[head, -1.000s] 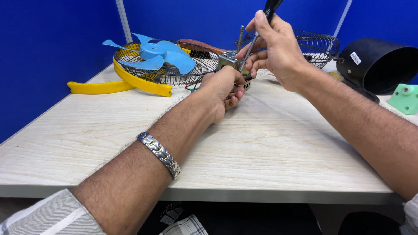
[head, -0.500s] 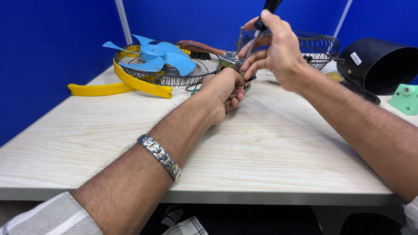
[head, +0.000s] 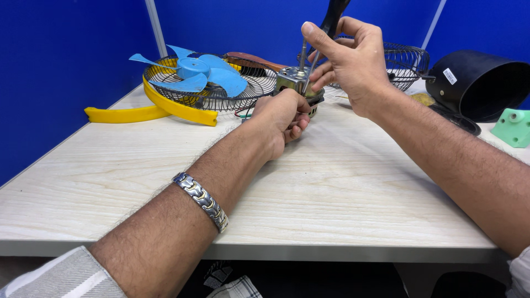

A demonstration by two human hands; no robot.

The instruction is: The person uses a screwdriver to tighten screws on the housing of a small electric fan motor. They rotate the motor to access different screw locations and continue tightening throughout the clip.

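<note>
Head view. Left hand [head: 282, 118] clenched around the lower body of a small metal fan motor [head: 292, 83], holding it just above the pale wooden table [head: 342, 193]; knuckles face the camera, and the motor's underside is hidden by the fingers. Right hand [head: 353, 63] closed on a screwdriver [head: 326, 33]: dark handle runs up out of the top of the picture, thin shaft slants down and slightly left, tip lost from sight at the motor's top face. Index finger stretched along the shaft, steadying it.

Motor sits directly below the right hand's grip and directly above the left fist, between the two, touching both. A bare steel spindle rises from the motor's top, so its long axis stands close to upright, pointing up toward the right palm. Screwdriver shaft lies nearly parallel to that spindle, just beside it. Left hand is the nearer to the motor body; the right reaches it only through the tool.

Behind the left hand: a wire fan guard [head: 221, 88] with yellow rim, blue blade [head: 199, 74] resting in it. A second wire guard [head: 406, 60] sits behind the right hand. Far right, a black housing [head: 480, 83] on its side and a green plastic piece [head: 513, 127]. Metal bracelet [head: 201, 201] on the left wrist.
</note>
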